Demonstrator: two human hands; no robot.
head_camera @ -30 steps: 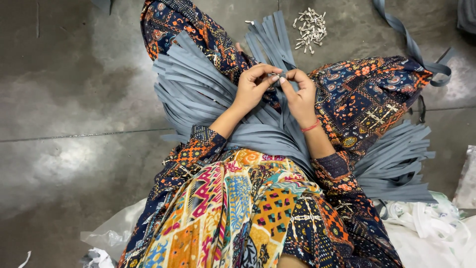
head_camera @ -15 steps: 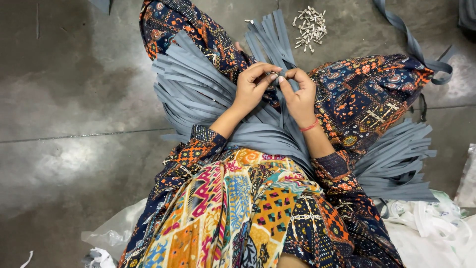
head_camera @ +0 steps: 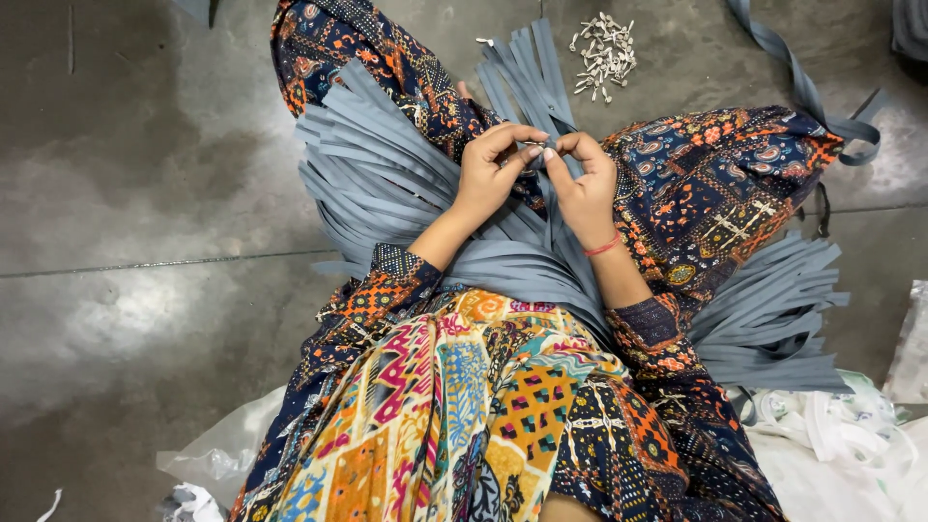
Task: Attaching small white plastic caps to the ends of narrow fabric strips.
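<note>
A small metal slider (head_camera: 535,155), mostly hidden, sat pinched between both hands above the lap, at the end of a grey strip (head_camera: 565,242). The left hand (head_camera: 493,169) had its fingers curled closed on the slider, and the right hand (head_camera: 580,184) met it from the other side, fingertips pressed on the same piece and the strip; a thin red band circled the right wrist. The strip was flat, matte, woven-looking tape, one of a great many alike, too many to count, lying fanned in a sheaf (head_camera: 387,184) across the person's crossed legs, with a second spread (head_camera: 773,319) by the right knee. The clothing was soft printed cloth in patchwork patterns, dark blue and orange on the sleeves and legs, brighter yellow and pink on the front. Beyond the knees lay one loose heap of small silvery sliders (head_camera: 604,53), shiny and irregular, on the floor (head_camera: 145,193), which was smooth grey concrete with a dull sheen. One longer grey band (head_camera: 802,87) curled at upper right. Crumpled white plastic (head_camera: 831,435) lay at lower right.
</note>
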